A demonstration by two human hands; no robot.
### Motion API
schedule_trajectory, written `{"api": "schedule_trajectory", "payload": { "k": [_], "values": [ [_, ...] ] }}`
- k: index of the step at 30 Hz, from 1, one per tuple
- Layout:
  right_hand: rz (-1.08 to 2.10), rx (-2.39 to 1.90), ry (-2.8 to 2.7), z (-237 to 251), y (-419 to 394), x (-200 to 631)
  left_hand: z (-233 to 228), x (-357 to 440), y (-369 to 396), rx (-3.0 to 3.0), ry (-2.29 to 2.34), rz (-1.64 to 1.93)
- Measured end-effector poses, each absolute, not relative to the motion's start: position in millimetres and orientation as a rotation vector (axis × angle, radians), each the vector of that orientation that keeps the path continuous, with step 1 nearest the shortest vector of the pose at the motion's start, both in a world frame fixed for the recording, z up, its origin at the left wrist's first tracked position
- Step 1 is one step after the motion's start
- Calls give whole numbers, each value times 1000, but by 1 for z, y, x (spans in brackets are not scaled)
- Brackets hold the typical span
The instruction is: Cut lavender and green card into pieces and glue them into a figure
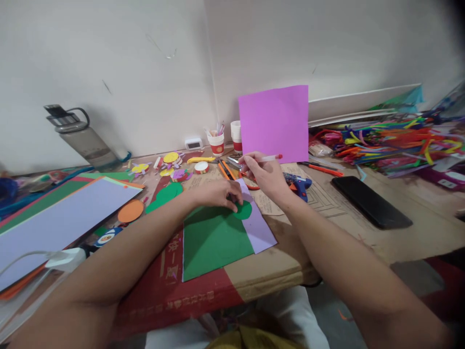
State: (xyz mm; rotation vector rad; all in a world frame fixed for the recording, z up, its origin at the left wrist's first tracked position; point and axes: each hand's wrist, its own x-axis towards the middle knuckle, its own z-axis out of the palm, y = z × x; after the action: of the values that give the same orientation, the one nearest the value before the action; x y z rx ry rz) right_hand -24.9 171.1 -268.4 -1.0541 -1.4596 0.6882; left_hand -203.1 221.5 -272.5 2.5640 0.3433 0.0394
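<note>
A green paper circle lies over the seam between a green sheet and a lilac sheet. My left hand has its fingers curled, with the fingertips pressed on the circle's left edge. Just above and to the right, my right hand is closed around a white pen with a red end; the pen's other end is hidden by the fingers. Metal scissor blades lie right beside those fingers. More green circles sit left of my left wrist.
A purple sheet stands upright against paper cups. To the right are a blue glue gun, a black phone and bundled pipe cleaners. Leftward are stacked coloured sheets and a leaning water bottle.
</note>
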Motion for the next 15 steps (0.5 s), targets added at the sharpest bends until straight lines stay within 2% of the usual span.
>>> {"api": "schedule_trajectory", "payload": {
  "k": [11, 15],
  "values": [
    [681, -1107, -1482, -268, 169, -27, -273, -202, 217, 2602, 415, 25],
    [688, -1099, -1489, -267, 169, -27, -275, -208, 213, 2627, 565, 133]
  ]
}}
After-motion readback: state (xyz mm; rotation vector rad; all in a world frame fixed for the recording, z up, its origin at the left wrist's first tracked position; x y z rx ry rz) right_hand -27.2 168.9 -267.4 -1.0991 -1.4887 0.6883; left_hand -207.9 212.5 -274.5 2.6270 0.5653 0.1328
